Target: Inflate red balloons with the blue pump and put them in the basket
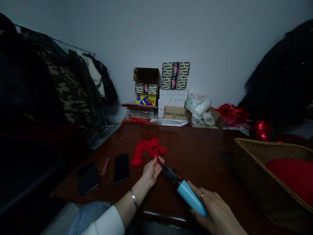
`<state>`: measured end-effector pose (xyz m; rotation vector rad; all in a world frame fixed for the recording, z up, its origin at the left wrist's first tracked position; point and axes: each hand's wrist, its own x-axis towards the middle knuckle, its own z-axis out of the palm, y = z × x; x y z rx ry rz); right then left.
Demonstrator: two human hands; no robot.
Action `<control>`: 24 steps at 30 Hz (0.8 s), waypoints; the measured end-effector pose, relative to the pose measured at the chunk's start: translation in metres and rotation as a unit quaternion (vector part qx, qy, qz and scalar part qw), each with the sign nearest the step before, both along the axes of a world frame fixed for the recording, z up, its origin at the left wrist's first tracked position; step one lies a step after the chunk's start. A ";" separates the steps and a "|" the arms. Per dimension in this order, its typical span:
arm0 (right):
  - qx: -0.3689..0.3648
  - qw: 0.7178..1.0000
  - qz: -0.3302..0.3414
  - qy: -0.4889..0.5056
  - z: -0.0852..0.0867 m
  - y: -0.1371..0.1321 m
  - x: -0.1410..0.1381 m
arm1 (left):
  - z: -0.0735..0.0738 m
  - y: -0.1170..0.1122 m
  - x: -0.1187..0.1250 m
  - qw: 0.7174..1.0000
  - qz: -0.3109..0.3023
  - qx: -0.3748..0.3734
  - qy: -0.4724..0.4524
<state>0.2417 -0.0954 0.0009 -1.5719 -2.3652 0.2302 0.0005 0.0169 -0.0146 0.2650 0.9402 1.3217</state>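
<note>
My right hand (pixel 216 209) is wrapped round the light blue body of a balloon pump (pixel 192 198), whose black nozzle points forward and left. At the nozzle's tip, my left hand (pixel 152 171) pinches a small piece of red balloon (pixel 157 159) between its fingertips, palm partly turned up. Whether the nozzle sits inside the balloon's neck cannot be made out. Just beyond the left fingers, limp red balloons (pixel 149 148) lie in a curved heap on the dark wooden table (pixel 190 147).
Two dark flat devices, a phone (pixel 121 168) and another (pixel 88 178), lie left, with a small reddish stick (pixel 105 166) between them. A wicker basket (pixel 246 166) holding a large red balloon (pixel 290 173) stands right. Stacked boxes (pixel 173 98) line the back wall.
</note>
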 end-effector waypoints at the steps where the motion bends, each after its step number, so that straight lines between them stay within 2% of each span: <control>1: 0.006 1.000 -0.002 0.000 0.000 0.000 -0.001 | -0.001 -0.001 0.000 1.000 -0.002 0.005 0.003; 6: -0.020 1.000 -0.022 -0.011 0.001 0.001 -0.008 | -0.003 -0.005 0.002 0.999 -0.016 0.032 0.019; 14: -0.117 0.992 -0.047 0.011 0.026 -0.001 -0.026 | 0.003 -0.011 0.006 0.998 -0.051 0.035 -0.015; 24: -0.135 0.986 -0.051 0.082 0.033 -0.001 -0.035 | 0.000 -0.019 0.011 0.995 -0.071 0.063 -0.021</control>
